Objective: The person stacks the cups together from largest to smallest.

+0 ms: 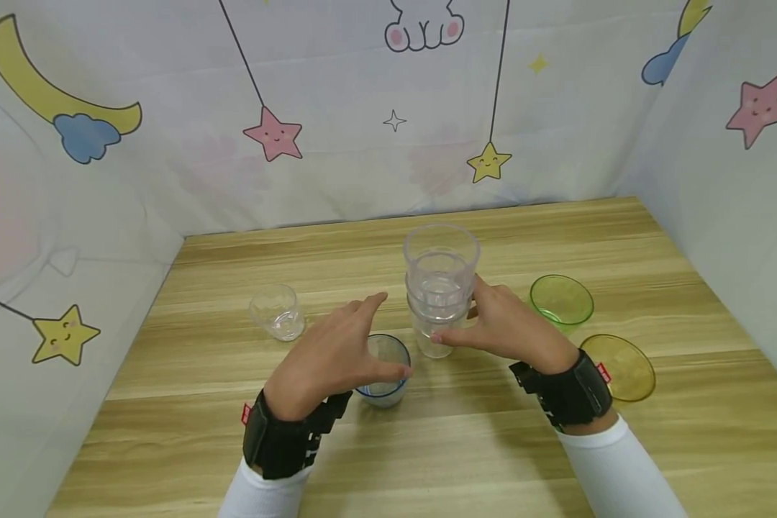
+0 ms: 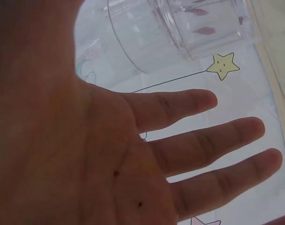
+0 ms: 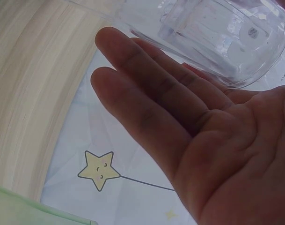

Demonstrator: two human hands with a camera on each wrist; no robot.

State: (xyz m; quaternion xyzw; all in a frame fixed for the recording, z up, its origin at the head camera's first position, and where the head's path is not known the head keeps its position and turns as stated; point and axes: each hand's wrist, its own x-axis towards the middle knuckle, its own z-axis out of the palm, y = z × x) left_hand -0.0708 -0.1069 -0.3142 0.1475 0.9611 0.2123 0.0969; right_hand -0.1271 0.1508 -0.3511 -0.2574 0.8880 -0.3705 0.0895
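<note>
A tall stack of clear cups (image 1: 442, 288) stands upright near the middle of the table. My right hand (image 1: 508, 324) holds the stack low down, thumb across its front and fingers partly hidden behind it. In the right wrist view, the clear cups (image 3: 212, 37) lie close against the fingers. My left hand (image 1: 337, 352) is spread, holding nothing, over a blue-rimmed clear cup (image 1: 388, 392) and partly covers it. The left wrist view shows straight fingers (image 2: 208, 145), apart from the stacked cups (image 2: 175, 28).
A clear glass (image 1: 278, 313) is tilted on the table at left. On the right are a green glass bowl (image 1: 561, 301) and an amber one (image 1: 618, 367), the latter partly behind my right wrist. Printed fabric walls (image 1: 362, 180) border the wooden table (image 1: 492, 460) at back and sides.
</note>
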